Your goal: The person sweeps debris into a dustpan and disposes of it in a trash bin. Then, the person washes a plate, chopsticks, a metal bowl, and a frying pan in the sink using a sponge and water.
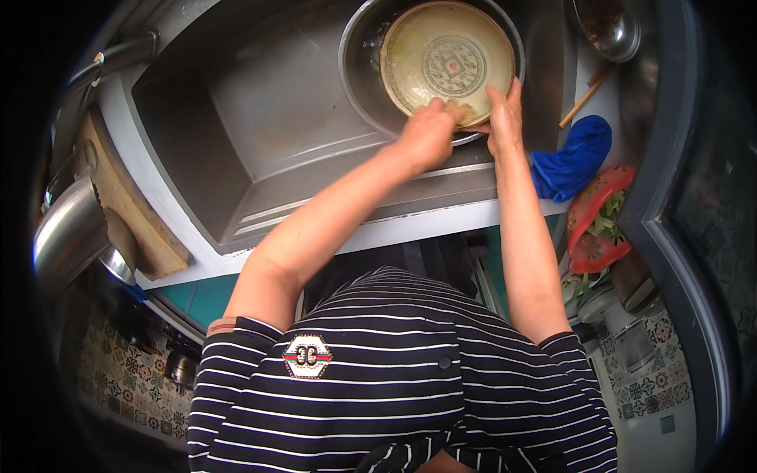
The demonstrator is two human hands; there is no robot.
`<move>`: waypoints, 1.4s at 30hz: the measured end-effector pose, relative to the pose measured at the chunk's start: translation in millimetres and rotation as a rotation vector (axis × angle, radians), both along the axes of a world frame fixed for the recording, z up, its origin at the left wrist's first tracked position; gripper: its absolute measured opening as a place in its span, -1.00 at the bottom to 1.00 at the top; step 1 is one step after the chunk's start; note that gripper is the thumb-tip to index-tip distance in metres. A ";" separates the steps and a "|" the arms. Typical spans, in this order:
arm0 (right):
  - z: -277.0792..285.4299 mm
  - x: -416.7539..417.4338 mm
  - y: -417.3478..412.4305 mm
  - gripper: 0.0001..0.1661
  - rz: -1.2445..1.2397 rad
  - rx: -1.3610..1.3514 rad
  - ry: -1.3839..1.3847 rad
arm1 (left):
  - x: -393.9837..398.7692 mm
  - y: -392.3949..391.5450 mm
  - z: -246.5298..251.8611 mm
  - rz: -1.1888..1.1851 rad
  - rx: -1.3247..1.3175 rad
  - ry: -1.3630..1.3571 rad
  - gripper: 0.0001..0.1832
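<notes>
A cream ceramic bowl (408, 53) with a dark ring pattern and a small red mark at its centre is tilted inside a large stainless steel basin (355, 94). My right hand (505, 115) grips the bowl's near right rim, thumb on the inside. Pressed against the bowl's near inner wall, my left hand (430, 133) is closed on a pale yellowish cloth or scrubber (461, 111), mostly covered by the fingers and a little blurred. The basin stands in the right part of a stainless steel sink (284, 94).
Right of the sink lie a blue cloth (576, 154), wooden chopsticks (579, 105), a metal bowl (618, 35) and a red plastic basket (597, 251) with leafy greens (608, 216). At left are a wooden cutting board (133, 195) and a metal pot (71, 230).
</notes>
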State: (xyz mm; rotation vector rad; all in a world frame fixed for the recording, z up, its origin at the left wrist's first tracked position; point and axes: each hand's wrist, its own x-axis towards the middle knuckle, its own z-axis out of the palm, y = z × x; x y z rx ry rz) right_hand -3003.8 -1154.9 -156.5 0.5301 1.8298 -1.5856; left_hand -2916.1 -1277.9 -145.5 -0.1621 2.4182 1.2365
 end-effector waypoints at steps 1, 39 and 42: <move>-0.4 -1.8 0.9 -0.32 0.012 -0.010 -0.008 | 5.1 4.7 0.7 0.084 0.070 0.054 -0.52; -12.2 -1.8 0.1 -0.47 0.019 0.025 0.240 | 16.5 -48.9 -15.9 -0.342 -0.239 -0.095 -0.59; -10.9 -2.6 -1.7 -0.46 -0.046 0.021 0.182 | 8.1 -67.0 -29.4 -0.401 -0.706 0.072 -0.69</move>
